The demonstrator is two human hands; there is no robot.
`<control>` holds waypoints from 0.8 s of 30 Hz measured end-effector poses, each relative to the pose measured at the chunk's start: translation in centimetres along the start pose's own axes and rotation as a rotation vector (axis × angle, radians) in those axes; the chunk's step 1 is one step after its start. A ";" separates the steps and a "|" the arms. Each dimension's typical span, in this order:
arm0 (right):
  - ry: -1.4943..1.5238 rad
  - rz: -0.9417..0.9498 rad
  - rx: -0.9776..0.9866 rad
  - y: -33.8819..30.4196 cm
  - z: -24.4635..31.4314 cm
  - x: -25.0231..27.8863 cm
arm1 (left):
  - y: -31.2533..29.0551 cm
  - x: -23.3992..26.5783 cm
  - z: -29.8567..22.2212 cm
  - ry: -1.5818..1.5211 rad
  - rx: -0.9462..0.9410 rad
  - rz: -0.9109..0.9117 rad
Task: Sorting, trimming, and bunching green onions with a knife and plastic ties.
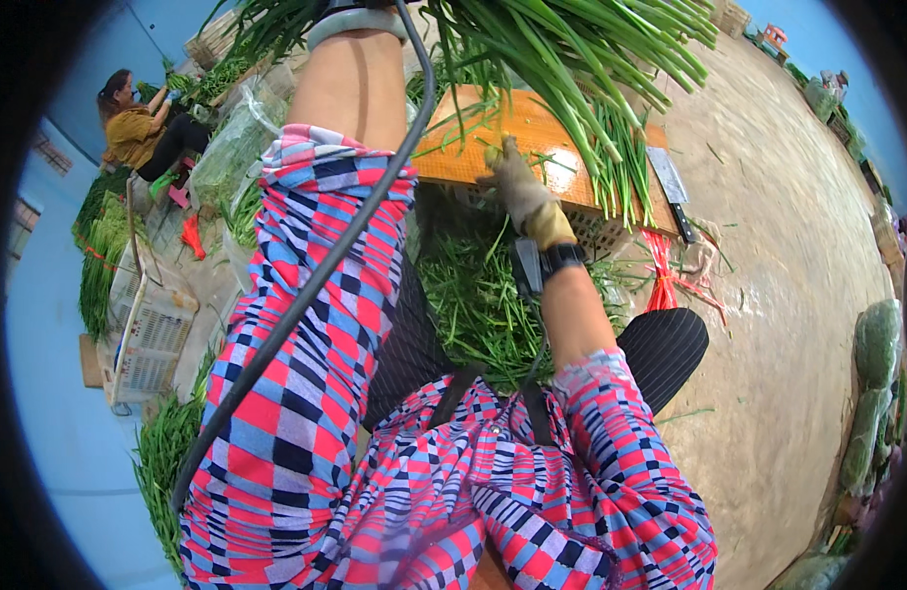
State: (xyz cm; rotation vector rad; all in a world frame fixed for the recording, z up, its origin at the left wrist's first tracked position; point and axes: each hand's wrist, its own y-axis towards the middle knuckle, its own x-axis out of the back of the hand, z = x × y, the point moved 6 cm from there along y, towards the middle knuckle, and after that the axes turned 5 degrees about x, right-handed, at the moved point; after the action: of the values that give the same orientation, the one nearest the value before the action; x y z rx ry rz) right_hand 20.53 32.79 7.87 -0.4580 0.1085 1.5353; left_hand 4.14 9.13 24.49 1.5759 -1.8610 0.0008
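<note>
My left forearm reaches up past the top edge; only the wrist, with a pale bangle, shows, and the hand itself is out of the picture. Beside that wrist, a big bunch of long green garlic chives [571, 49] spreads to the right over a wooden board [453, 147]. My right hand [527, 195], in a dirty pale glove, is at the board's near edge, slightly blurred. Its fingers look apart, holding nothing, with small leaf scraps by their tips. More green stalks [620, 167] hang over the board's right side, beside a cleaver [667, 175] with a black handle.
Cut leaves [488, 305] are heaped below the board, between my legs. Red plastic strips [662, 275] hang at its right corner. At left are a white plastic crate [153, 334] and piled greens; a seated person [134, 128] handles greens farther back. Bagged greens [876, 344] line the right side.
</note>
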 end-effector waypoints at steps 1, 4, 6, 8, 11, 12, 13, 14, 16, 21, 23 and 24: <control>-0.002 -0.003 0.016 1.0 0.9 -0.1 | 0.4 -0.3 -0.7 -0.033 -0.007 0.002; 0.027 0.109 0.536 5.6 4.7 -0.4 | 0.7 -1.3 -2.0 -0.122 -0.006 0.015; 0.264 0.140 0.674 6.1 5.6 -1.0 | 0.3 -0.9 -1.6 -0.168 0.013 0.001; 0.914 0.042 0.438 6.3 4.6 -0.6 | -0.2 0.0 -0.9 -0.208 0.033 -0.023; 0.812 -0.125 0.339 4.9 1.1 2.4 | -0.4 0.6 -0.5 -0.287 0.051 -0.047; 0.688 -0.279 0.264 6.4 -0.9 6.1 | 0.2 0.0 -1.3 -0.325 0.041 -0.041; 0.526 -0.239 0.203 5.5 -2.5 6.2 | -0.3 0.7 -0.5 -0.343 0.061 -0.056; 0.360 -0.203 0.163 4.1 -3.3 6.9 | -0.3 0.9 -0.4 -0.374 0.066 -0.065; 0.043 -0.231 0.183 2.1 -4.6 10.0 | 0.0 0.8 -0.6 -0.441 0.074 -0.073; -1.177 -0.014 -0.014 -5.9 -4.9 8.1 | 0.0 2.7 0.2 -0.600 0.130 -0.128; -1.322 0.007 -0.017 -6.2 -4.4 8.6 | 0.9 3.1 -0.3 -0.693 0.151 -0.143; -1.345 -0.043 -0.033 -6.0 -3.0 8.2 | 1.2 3.6 -0.2 -0.730 0.169 -0.155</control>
State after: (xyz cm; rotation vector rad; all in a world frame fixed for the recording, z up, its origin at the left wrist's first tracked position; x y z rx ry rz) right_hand 27.44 39.60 3.61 0.5977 -0.9550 1.5231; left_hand 3.13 6.39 26.95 2.0100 -2.3084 -0.5685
